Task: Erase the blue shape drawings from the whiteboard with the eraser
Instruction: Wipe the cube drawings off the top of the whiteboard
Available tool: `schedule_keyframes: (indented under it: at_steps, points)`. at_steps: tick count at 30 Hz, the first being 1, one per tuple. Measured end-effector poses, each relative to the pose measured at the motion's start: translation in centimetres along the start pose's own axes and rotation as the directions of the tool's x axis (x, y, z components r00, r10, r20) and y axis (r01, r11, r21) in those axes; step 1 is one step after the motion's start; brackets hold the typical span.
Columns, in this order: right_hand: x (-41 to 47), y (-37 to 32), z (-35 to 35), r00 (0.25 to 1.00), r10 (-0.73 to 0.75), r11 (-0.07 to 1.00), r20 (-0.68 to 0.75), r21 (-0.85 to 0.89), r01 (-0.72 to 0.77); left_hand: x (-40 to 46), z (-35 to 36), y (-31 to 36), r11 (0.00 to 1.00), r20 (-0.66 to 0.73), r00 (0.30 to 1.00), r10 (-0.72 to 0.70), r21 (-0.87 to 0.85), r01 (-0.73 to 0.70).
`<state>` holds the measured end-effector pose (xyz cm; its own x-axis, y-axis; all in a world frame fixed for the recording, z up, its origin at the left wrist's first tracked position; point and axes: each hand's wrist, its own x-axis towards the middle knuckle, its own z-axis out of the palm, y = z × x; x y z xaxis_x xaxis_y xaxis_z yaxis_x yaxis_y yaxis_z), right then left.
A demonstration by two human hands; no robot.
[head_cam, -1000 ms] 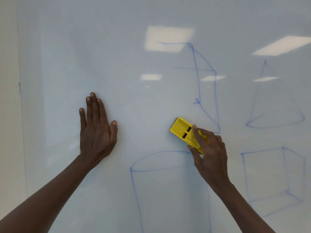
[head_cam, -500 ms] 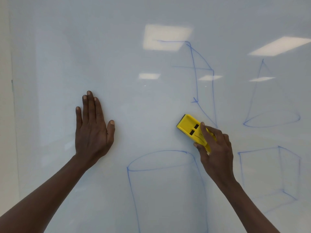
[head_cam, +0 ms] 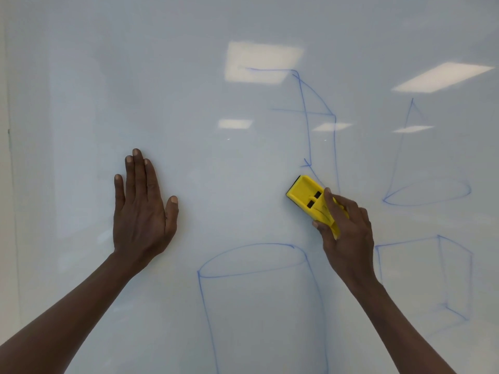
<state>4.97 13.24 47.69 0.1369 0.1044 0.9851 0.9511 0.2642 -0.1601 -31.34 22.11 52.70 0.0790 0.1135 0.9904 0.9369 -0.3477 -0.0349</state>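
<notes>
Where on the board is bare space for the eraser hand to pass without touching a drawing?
Free: the whiteboard above and left of the left hand, and the band between that hand and the yellow eraser. Crowded: around the right hand, with the half-erased box, cone, cube and cylinder.

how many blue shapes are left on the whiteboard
4: half-erased box top center, cone right, cube lower right, cylinder bottom center, cut off by the frame.

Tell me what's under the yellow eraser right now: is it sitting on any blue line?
The yellow eraser lies against the whiteboard, gripped by the right hand. The half-erased box drawing has a diagonal line running down behind the eraser's upper right edge. Anything beneath the eraser is covered.
</notes>
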Motion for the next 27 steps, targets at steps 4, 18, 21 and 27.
schedule_keyframes:
  at_steps: [4, 18, 21, 27]
  points:
    - [-0.6, 2.1, -0.9, 1.0, 0.024, 1.0, 0.003, -0.005, -0.024, 0.0, 0.0, 0.0, 1.0, 0.004, 1.0, -0.002, 0.004, 0.002]
    - [1.1, 0.9, -0.6, 1.0, -0.025, 0.999, 0.019, -0.041, 0.025, 0.0, 0.1, 0.1, 1.0, 0.005, 1.0, -0.007, 0.007, 0.007]
    - [0.3, 2.0, -0.9, 1.0, 0.004, 0.999, 0.007, -0.047, -0.003, -0.1, 0.1, 0.1, 1.0, 0.005, 1.0, -0.009, 0.007, 0.009]
    - [4.9, 1.3, -0.3, 0.995, 0.062, 0.997, -0.08, -0.031, -0.065, -0.1, 0.1, 0.1, 1.0, 0.007, 1.0, -0.006, 0.014, 0.006]
